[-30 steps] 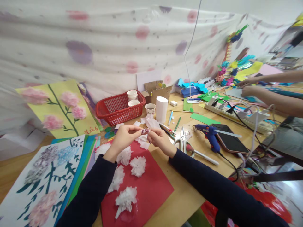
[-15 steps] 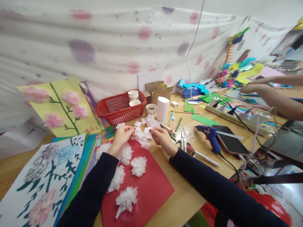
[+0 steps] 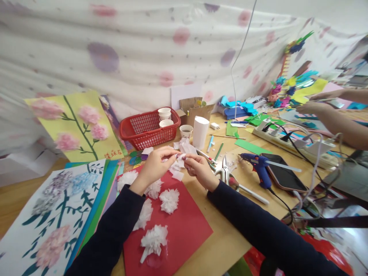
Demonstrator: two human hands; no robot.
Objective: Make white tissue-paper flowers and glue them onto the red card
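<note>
My left hand [image 3: 156,165] and my right hand [image 3: 199,168] meet fingertip to fingertip above the far corner of a red sheet [image 3: 186,226]. Between their pinched fingers is a small piece of white tissue paper [image 3: 180,156], mostly covered by the fingertips. Loose tissue paper pieces [image 3: 177,174] lie just below and behind the hands. Several crumpled white paper flowers [image 3: 169,201] rest on the red sheet. Beside my right hand are scissors [image 3: 224,168] with pale handles, pointing away from me.
A red basket [image 3: 149,134] with paper cups stands behind the hands, near a white paper roll [image 3: 200,132]. Rightward lie a blue glue gun [image 3: 258,166], a phone [image 3: 283,172] and a power strip [image 3: 296,147] with cables. Another person's hands [image 3: 319,109] are at far right.
My left hand has moved right to my right hand, so their fingertips now come together on the tissue paper. The view has shifted slightly.
</note>
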